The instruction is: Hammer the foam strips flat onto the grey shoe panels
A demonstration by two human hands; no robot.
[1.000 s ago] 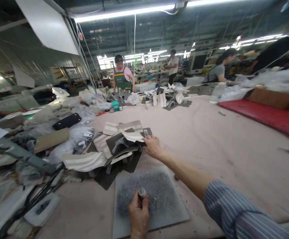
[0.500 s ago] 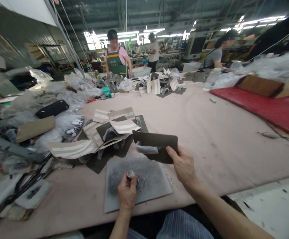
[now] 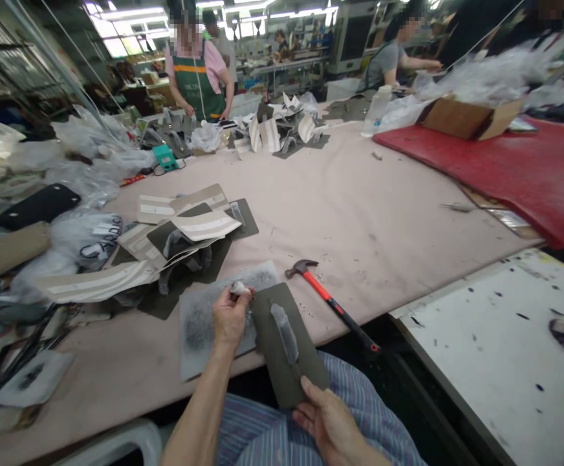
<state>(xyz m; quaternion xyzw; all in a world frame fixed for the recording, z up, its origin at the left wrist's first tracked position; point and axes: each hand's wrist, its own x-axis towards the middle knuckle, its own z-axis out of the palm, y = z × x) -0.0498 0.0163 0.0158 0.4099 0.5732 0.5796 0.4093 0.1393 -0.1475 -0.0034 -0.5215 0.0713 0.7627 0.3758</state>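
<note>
My right hand (image 3: 328, 414) grips the near end of a dark olive panel (image 3: 267, 343), thumb on top. The panel tilts over my lap, and a strap handle wrapped in clear plastic (image 3: 286, 333) runs along its middle. My left hand (image 3: 231, 317) is closed on a small whitish cylindrical piece (image 3: 240, 288), too blurred to name exactly. That hand is above a grey speckled board (image 3: 197, 330), close to the panel's far left edge. Right of the board lies a claw hammer (image 3: 318, 285) with a red and black handle, its end over the table edge.
A pile of similar panels (image 3: 204, 225) lies behind the board, with another heap (image 3: 267, 133) farther back. Plastic bags (image 3: 88, 178) crowd the left side. A red sheet (image 3: 461, 152) bears an open cardboard box (image 3: 461, 118). A person in a green apron (image 3: 197, 84) stands across the table (image 3: 340, 194).
My right hand has brought the panel down and towards my lap, turning its long side towards me. The hammer now shows. My left hand still holds the whitish piece. The view has shifted right and down.
</note>
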